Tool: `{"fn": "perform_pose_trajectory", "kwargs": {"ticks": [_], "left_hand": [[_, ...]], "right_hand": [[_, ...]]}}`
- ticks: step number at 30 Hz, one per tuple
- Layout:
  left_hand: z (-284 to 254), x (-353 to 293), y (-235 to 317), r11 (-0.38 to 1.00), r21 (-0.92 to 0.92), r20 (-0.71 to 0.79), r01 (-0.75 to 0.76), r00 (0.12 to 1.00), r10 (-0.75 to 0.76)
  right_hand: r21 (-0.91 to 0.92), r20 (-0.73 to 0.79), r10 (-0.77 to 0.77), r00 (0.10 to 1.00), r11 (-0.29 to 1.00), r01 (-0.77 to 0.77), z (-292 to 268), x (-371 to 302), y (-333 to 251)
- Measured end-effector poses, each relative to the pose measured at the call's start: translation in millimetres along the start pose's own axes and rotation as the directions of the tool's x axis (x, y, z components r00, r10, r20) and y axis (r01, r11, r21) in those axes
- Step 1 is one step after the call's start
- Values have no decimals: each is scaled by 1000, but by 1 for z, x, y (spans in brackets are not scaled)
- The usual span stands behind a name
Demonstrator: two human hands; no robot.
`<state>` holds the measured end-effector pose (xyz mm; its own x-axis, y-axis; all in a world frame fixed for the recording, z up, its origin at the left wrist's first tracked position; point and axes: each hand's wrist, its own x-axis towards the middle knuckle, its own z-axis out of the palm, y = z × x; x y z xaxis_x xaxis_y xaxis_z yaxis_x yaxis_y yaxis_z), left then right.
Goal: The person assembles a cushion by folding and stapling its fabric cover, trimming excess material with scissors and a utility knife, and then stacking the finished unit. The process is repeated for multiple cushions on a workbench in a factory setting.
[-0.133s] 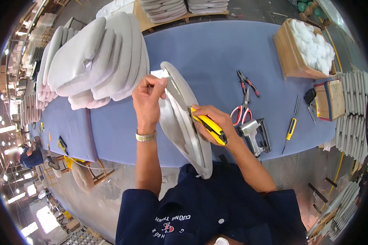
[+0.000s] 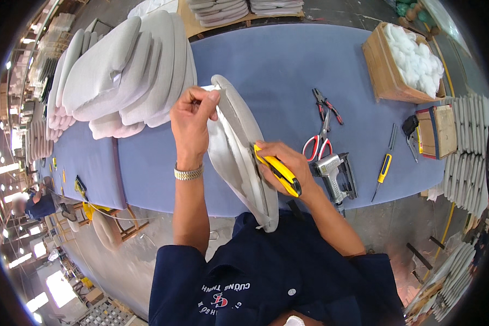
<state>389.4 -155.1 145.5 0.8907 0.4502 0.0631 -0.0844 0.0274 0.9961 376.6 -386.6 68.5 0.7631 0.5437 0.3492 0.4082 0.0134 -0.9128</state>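
A grey padded seat cushion (image 2: 239, 111) stands on edge against my front at the table's near side, its pale underside turned left. My left hand (image 2: 192, 122) is closed in a pinch on the white fabric (image 2: 218, 142) at the cushion's far end and holds it away from the grey rim. A yellow utility knife (image 2: 281, 173) is gripped in my right hand (image 2: 294, 158), its front end against the cushion's edge about midway along. The blade itself cannot be made out.
Right of the cushion lie red-handled scissors (image 2: 319, 145), pliers (image 2: 327, 106), a staple gun (image 2: 336, 175) and a yellow-handled screwdriver (image 2: 384, 169). A carton (image 2: 383, 76) of white stuffing stands at the far right. Stacked grey cushions (image 2: 130, 70) fill the far left. Another person (image 2: 39, 205) works farther left.
The whole view has shifted slightly. My left hand and the pinched fabric sit a little farther from me; the knife stays at the cushion's edge.
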Motion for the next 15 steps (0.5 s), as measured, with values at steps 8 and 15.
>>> {"fn": "perform_pose_trajectory", "kwargs": {"ticks": [8,15], "left_hand": [[22,5,29,988,104,29,-110,994,108],[24,-45,-14,713,698,35,-68,998,60]], "right_hand": [[-32,-19,14,1000,999,-14,-4,-47,-20],[-8,-38,14,999,1000,-14,-7,-53,-21]]}}
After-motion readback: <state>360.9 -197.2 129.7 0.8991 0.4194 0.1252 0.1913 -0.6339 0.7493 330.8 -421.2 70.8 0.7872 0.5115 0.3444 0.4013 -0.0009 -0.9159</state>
